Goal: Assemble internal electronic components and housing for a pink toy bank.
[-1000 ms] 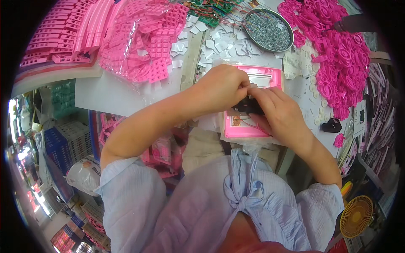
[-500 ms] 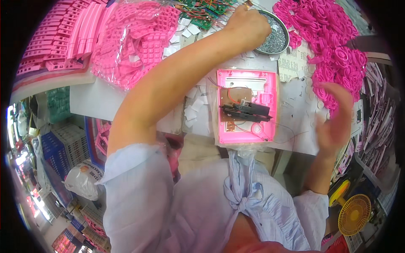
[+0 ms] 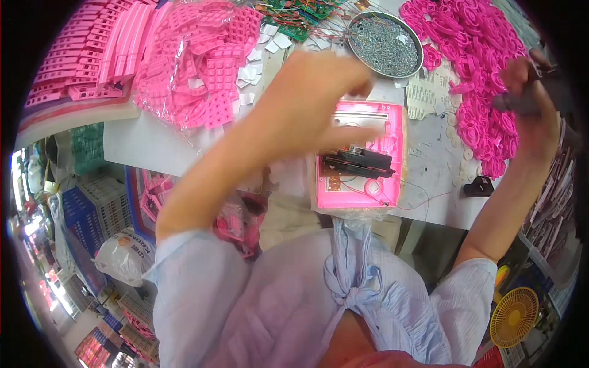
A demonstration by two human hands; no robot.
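My left hand (image 3: 313, 101) hangs over the upper left of an open pink plastic case (image 3: 393, 178), its fingers smeared by motion. Its thumb points right and stands apart from the curled fingers; whether it holds anything small is not visible. Inside the case lie a black mechanism (image 3: 362, 162), thin wires and a small copper-coloured board. At the far right, my right hand (image 3: 527, 86) has its fingers wrapped round a dark tool (image 3: 543, 98) with a narrow nose, too blurred to name exactly. A round tray of small metal screws (image 3: 386, 46) stands beyond the case.
Pink keypad parts (image 3: 218, 73) in clear plastic lie left, beside stacked pink strips (image 3: 67, 64). Magenta rings (image 3: 485, 80) are heaped at the right. Green circuit boards (image 3: 300, 18) lie at the back. A small black block (image 3: 478, 187) sits near the right edge, above a yellow fan (image 3: 515, 316).
My left hand has left the screw tray and come back towards the case. My right hand has moved up and right and taken hold of the dark tool.
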